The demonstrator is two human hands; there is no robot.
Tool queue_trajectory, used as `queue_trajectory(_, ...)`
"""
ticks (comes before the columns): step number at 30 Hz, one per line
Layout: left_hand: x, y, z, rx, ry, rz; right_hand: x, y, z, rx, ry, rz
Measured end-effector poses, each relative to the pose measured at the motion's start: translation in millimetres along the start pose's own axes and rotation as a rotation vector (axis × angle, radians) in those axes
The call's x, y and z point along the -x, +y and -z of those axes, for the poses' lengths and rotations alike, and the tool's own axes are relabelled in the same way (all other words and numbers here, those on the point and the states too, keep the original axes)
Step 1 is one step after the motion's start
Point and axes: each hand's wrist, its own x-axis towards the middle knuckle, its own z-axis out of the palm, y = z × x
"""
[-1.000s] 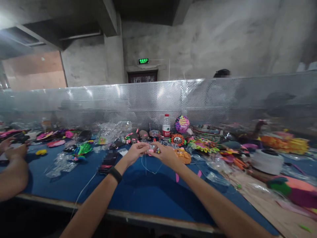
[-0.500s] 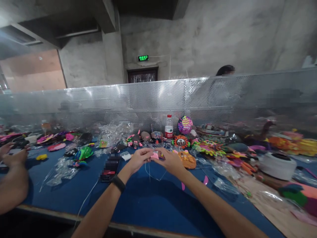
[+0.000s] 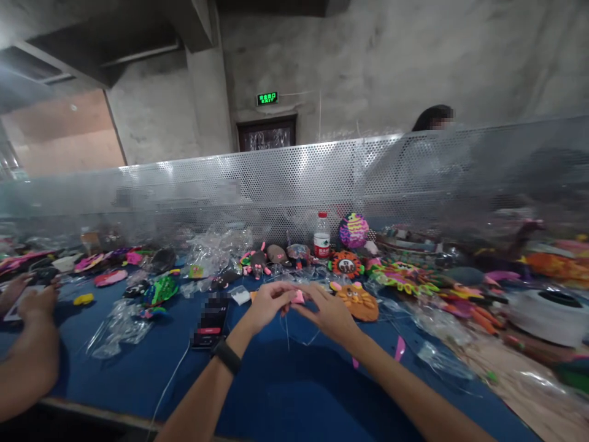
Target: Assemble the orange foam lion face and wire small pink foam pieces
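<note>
My left hand (image 3: 268, 305) and my right hand (image 3: 330, 313) meet above the blue table top (image 3: 285, 380). Both pinch a small pink piece (image 3: 299, 297) between their fingertips. A thin white thread (image 3: 294, 331) hangs in a loop below the hands. A black band sits on my left wrist (image 3: 226, 356). An orange cat-face craft (image 3: 359, 301) lies just right of my right hand.
A phone (image 3: 210, 319) lies left of my left hand. A water bottle (image 3: 321, 236), several colourful foam toys and clear plastic bags crowd the back by a perforated metal screen (image 3: 294, 184). A white thread spool (image 3: 547, 307) stands at the right. Another person's hands (image 3: 32, 301) work at the far left.
The view has shifted so both hands sit lower and more to the right in the picture. They stay pinched together on the pink piece, thread still hanging below.
</note>
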Motion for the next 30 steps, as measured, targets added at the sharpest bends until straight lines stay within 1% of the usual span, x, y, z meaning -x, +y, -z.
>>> queue_trajectory(3, 2.5, -1.8, -3.8, 0.014, -0.002, 0.034, 0.4, 0.3, 2.4, 0.010, -0.014, 0.031)
queue_trajectory(7, 7.9, -2.5, -7.6, 0.096, -0.012, 0.066, -0.9, 4.0, 1.9, 0.010, 0.021, 0.101)
queue_trajectory(10, 8.6, -3.3, -9.9, 0.131, -0.022, 0.087, -1.2, 7.4, 2.3, -0.030, 0.009, 0.105)
queue_trajectory(14, 6.5, -5.8, -11.1, 0.136, -0.002, 0.077, -0.5, 8.2, 4.5, -0.123, -0.059, 0.008)
queue_trajectory(18, 4.3, -8.2, -9.3, 0.138, 0.009, 0.052, -1.6, 8.1, 4.3, -0.190, -0.064, -0.122)
queue_trajectory(20, 3.3, -9.6, -8.1, 0.142, 0.024, 0.057, -2.9, 8.4, 3.4, -0.197, -0.057, -0.124)
queue_trajectory(22, 2.7, -10.4, -7.5, 0.142, 0.044, 0.072, -4.2, 8.6, 2.8, -0.188, -0.053, -0.091)
queue_trajectory(25, 2.7, -8.7, -8.1, 0.132, 0.043, 0.091, -5.2, 8.6, 2.5, -0.200, -0.041, -0.072)
queue_trajectory(27, 3.1, -6.1, -9.4, 0.137, 0.034, 0.105, -4.9, 8.3, 2.2, -0.239, -0.025, -0.118)
queue_trajectory(30, 3.4, -3.0, -11.3, 0.160, 0.039, 0.117, -3.3, 6.8, 1.2, -0.316, -0.015, -0.241)
